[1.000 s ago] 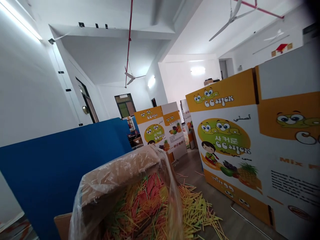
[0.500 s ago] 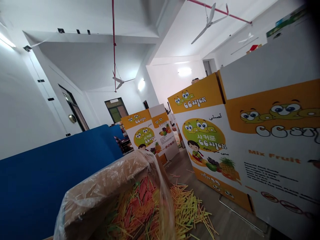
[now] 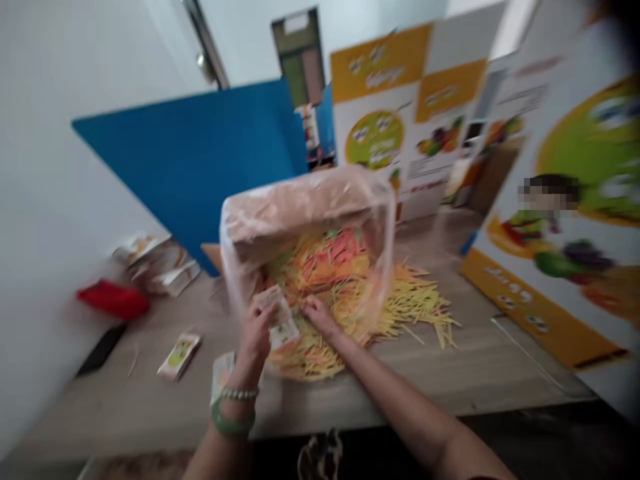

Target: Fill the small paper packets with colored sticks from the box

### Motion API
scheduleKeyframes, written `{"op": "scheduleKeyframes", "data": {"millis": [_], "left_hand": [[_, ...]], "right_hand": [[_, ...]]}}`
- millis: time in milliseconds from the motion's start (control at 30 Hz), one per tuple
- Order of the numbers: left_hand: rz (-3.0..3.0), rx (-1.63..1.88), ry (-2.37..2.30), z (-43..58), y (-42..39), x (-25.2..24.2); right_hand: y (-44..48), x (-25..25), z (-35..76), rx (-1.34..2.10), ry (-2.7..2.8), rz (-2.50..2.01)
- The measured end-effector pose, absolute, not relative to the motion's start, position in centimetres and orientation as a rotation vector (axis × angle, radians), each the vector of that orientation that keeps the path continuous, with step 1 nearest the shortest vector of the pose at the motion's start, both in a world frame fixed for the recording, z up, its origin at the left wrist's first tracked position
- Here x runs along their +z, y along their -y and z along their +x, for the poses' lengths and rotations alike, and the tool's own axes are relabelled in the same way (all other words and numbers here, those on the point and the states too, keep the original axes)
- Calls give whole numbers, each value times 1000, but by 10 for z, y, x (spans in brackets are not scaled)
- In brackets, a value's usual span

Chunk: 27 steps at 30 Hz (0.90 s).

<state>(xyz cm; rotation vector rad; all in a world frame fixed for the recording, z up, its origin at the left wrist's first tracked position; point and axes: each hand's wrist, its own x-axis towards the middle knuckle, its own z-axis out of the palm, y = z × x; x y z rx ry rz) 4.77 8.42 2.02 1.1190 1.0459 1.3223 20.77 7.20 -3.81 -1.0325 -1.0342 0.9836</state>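
Note:
My left hand (image 3: 256, 333), with a bracelet and a green bangle on its wrist, is closed on a small white printed packet (image 3: 284, 321). Just right of the packet, my right hand (image 3: 320, 316) has its fingers drawn together over a heap of thin coloured sticks (image 3: 345, 273); what they hold, if anything, is blurred. Yellow, orange and pink sticks fill the mouth of a cardboard box (image 3: 295, 208) lying on its side and spill onto the table. Clear plastic (image 3: 386, 233) lines the box and hangs over its rim.
On the wooden table (image 3: 165, 413) lie a printed packet (image 3: 180, 357), a red item (image 3: 114, 299), a dark flat object (image 3: 101, 350) and crumpled wrappers (image 3: 160, 263). A blue panel (image 3: 195, 153) stands behind. Printed display boards (image 3: 540, 280) stand at the right.
The view has swung down from the ceiling and room to the tabletop. Both my hands and the packet are now in sight, where before only the box, sticks and boards showed.

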Motion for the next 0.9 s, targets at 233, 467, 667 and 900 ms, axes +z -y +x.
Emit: {"op": "scheduleKeyframes", "data": {"millis": [233,467,667,900], "left_hand": [[857,1269,-1016,34,-77,7],[830,1179,-917,30,-72,-8],[847,1155,-854,27,-70,-15],[820,1154,-825,24,-67,-17]], "right_hand": [[-97,-68,215,992,973,-1079],[-90,-55,216,980,942,-1033],[-90,-67,211,791,1477,-1396],[-93,-79,204,571,1628,-1547]]}}
